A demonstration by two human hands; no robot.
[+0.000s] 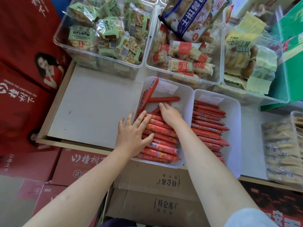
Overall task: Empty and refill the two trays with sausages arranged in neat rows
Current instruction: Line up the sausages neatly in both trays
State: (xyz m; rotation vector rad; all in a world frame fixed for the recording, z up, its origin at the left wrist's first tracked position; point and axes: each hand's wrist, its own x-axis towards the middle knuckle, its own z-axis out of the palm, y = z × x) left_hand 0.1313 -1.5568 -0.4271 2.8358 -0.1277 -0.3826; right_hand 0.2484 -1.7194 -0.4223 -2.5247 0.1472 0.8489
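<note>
Two white trays stand side by side on a shelf. The left tray (185, 95) holds a row of red sausages (161, 145) in its near half, with a few loose ones (164, 99) lying askew at the far end. My left hand (132, 135) lies flat on the left end of that row, fingers spread. My right hand (170, 113) rests palm down on the far end of the row, its fingertips on a sausage; whether it grips one is hidden. The right tray (234, 115) is filled with thinner red sausages (209, 126) lying in a row.
Behind the trays are clear bins of green snack packs (105, 35), red-and-white packs (182, 58) and yellow packs (242, 59). A bare white shelf board (95, 105) lies to the left. Red cartons (24, 71) stand left, brown cartons (155, 194) below, another snack bin (282, 148) right.
</note>
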